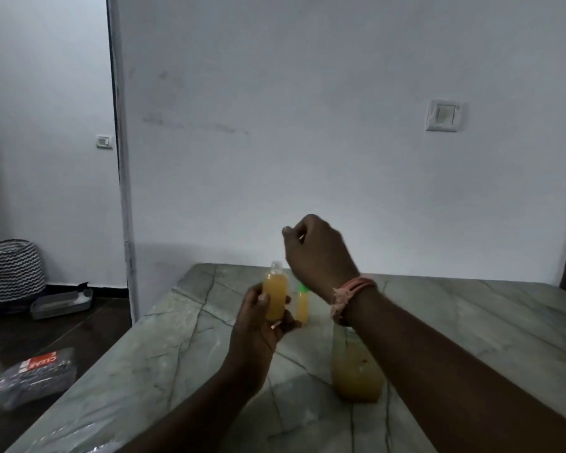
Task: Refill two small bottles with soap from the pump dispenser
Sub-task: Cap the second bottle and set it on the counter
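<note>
Left hand (258,317) curled round an uncapped small bottle (276,294) of yellow soap, held upright above the marble table (471,322). Right hand (317,253) raised just above and right of that grip, fingers curled; whether holding anything, cannot tell. Green-capped second bottle (302,304) just beyond the grip; large soap bottle (355,371) nearer, right.

Small bottles of yellow soap: two, one uncapped (276,297), one with a green cap (302,304). Large soap container (355,371), near right: one. Hands: two, left hand (258,325), right hand (317,253). Wall switches: two, far left (104,141), far right (444,115). Zigzag-patterned basket (15,269): one. Grey floor tray (61,303): one. Plastic-wrapped packet (35,376): one.
</note>
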